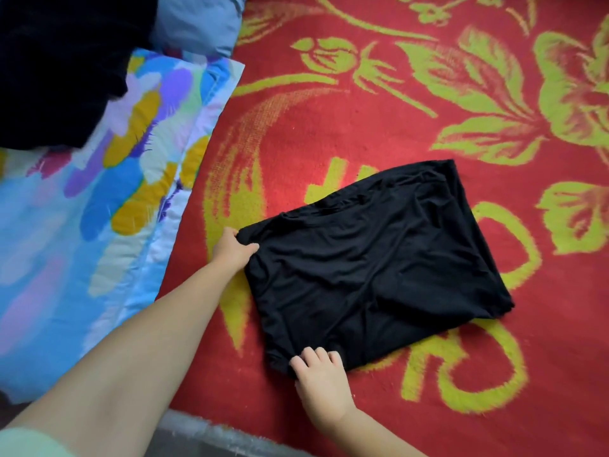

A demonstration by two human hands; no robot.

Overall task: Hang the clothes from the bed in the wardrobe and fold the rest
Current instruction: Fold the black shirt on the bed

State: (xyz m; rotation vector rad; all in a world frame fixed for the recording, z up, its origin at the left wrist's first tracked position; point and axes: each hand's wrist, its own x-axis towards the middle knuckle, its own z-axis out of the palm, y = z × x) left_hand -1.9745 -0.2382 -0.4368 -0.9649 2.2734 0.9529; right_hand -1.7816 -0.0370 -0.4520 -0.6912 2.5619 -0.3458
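Folded black garment (372, 268) on red floral bed cover (412, 120), left hand (232, 249) pinching its corner, right hand (321, 384) fingers curled gripping near edge, no readable labels.

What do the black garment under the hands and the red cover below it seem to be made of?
The black garment looks like thin, soft knit, perhaps jersey: matte, with fine limp wrinkles. Both hands pinch its near edge, left hand and right hand. The red cover looks like a woven, fuzzy blanket or rug: visible weave grain, yellow-green motifs with blurry edges.
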